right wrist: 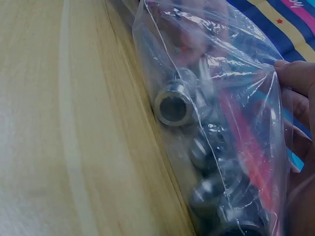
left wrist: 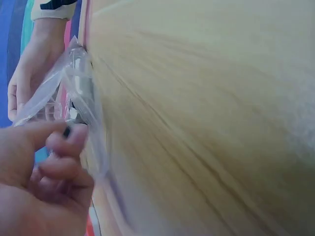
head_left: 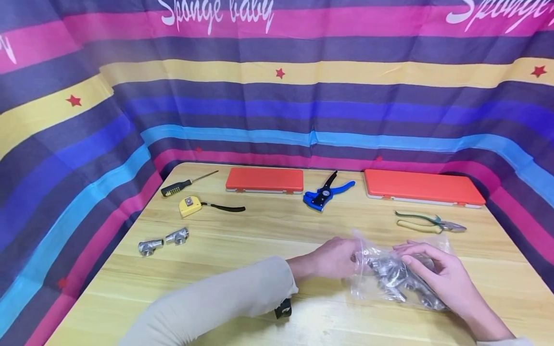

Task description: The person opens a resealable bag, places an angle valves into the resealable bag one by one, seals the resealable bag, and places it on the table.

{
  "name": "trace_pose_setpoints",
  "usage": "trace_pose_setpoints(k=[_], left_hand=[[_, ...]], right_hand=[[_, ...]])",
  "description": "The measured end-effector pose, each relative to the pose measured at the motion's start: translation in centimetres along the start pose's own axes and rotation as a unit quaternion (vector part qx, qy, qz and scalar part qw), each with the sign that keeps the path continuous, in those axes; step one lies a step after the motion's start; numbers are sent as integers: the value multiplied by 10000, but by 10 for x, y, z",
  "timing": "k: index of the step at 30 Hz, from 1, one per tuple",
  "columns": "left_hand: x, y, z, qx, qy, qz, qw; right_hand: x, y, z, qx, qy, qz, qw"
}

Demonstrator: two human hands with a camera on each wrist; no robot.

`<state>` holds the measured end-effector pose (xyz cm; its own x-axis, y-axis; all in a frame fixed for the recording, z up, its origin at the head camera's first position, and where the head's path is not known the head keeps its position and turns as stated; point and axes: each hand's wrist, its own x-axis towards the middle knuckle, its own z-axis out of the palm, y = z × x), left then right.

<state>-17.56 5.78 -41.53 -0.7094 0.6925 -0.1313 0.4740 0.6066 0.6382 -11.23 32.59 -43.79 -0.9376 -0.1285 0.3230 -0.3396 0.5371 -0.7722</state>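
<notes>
A clear plastic bag (head_left: 361,288) of metal pipe fittings (head_left: 391,271) lies between the two hands. My right hand (head_left: 441,274) pinches its upper side between thumb and fingers, drawing the plastic into folds. The left hand (head_left: 335,258) is at the bag's other end with curled fingers, pinching a fitting that the plastic and fingers mostly hide. In the left wrist view, shiny metal (left wrist: 74,115) shows just past its fingertips. Through the plastic in the right wrist view, a round fitting end (right wrist: 174,105) faces the camera. Two tee fittings (head_left: 150,246) lie on the table at the left.
Along the back lie a screwdriver (head_left: 177,187), a smaller red case (head_left: 265,179), blue wire strippers (head_left: 322,196) and a larger red case (head_left: 424,186). A yellow tape measure (head_left: 189,206) is at the left, pliers (head_left: 433,222) beyond the bag. Striped cloth (head_left: 277,110) surrounds the table.
</notes>
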Motion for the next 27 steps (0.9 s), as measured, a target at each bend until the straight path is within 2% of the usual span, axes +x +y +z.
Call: trace_pose_setpoints(k=[3,5,9,13,19,23,27], left_hand=[[-1,-6,-2,8,-250,209,9995],[-4,-15,-7,-1,-302,412,9987],[-18,-35,-25,-465,-315,443,9974],[-41,-56,-47,-697,-195,58,9974],[-83,-91,-80,-919,197,-671,9933],[-114,-118,-98,-910,469,-797,9916],[-147,-146,-118,-685,814,-879,9904]], right_hand=[[0,1,-1,26,-11,19,10000],[0,1,-1,23,-11,27,10000],[0,1,-2,28,-8,27,10000],[0,1,-3,20,-15,-1,10000],[-1,3,-3,1,-25,-37,10000],[-1,3,-3,3,-18,10,10000],[0,2,-3,-4,-34,37,10000]])
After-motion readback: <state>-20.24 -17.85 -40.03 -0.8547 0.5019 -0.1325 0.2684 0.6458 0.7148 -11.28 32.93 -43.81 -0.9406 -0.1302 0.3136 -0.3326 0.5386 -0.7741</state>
